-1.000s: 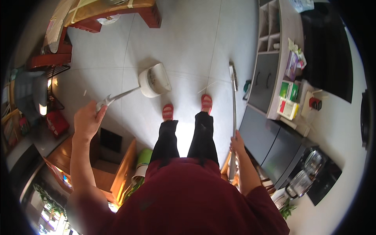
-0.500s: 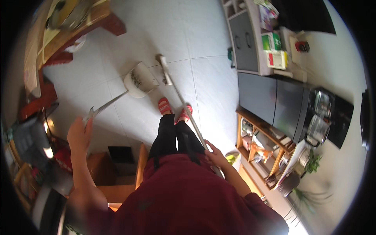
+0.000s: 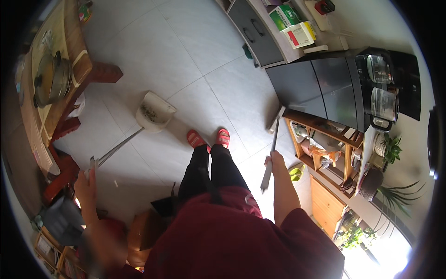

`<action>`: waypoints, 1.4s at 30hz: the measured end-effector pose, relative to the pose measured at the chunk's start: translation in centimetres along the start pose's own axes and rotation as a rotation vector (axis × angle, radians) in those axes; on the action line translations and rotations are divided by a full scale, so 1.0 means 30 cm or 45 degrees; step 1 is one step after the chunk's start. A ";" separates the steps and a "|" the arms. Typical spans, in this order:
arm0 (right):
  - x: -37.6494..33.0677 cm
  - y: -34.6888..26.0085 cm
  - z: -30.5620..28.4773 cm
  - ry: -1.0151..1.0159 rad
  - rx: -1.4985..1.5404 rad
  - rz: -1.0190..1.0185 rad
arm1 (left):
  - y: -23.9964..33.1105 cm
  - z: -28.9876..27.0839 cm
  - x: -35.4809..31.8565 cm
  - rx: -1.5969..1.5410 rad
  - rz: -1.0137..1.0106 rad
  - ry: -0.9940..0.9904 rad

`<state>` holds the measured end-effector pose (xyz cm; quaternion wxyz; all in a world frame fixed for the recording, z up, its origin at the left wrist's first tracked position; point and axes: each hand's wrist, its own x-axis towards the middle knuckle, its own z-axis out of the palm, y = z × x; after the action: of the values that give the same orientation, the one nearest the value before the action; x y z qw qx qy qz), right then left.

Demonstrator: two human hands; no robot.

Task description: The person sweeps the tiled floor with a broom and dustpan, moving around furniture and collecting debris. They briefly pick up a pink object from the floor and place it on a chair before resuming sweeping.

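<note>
Here, closed left grip (image 3: pixel 86 185) round dustpan handle (image 3: pixel 121 147); closed right grip (image 3: pixel 275 161) round broomstick (image 3: pixel 266 179).

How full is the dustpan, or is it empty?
Partly filled: dark bits lie inside the dustpan, but some of its pale inside shows bare.
</note>
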<state>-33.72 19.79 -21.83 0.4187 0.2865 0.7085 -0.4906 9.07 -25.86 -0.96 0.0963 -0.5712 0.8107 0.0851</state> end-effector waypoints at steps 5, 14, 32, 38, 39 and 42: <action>0.117 -0.075 0.351 0.125 -0.213 0.032 | 0.048 -0.010 0.069 0.073 0.082 0.004; -0.057 -0.080 0.663 -0.460 -0.693 -0.393 | 0.032 -0.024 0.129 0.101 0.086 0.058; -0.024 -0.298 0.966 -0.756 -1.588 -0.354 | 0.133 -0.085 0.427 0.129 -0.219 0.141; -0.103 -0.699 0.929 -1.091 -1.376 0.278 | 0.183 -0.092 0.464 0.059 -0.201 0.216; -0.160 -0.800 0.931 -1.110 -1.466 0.175 | 0.206 -0.114 0.452 0.026 -0.219 0.241; -0.155 -0.966 0.868 -0.959 -1.473 0.066 | 0.245 -0.157 0.470 -0.033 -0.346 0.125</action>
<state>-47.00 -14.80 -8.95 0.7334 -0.1562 0.6556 -0.0896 -2.78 -37.39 0.23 0.0597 -0.6803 0.7285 0.0536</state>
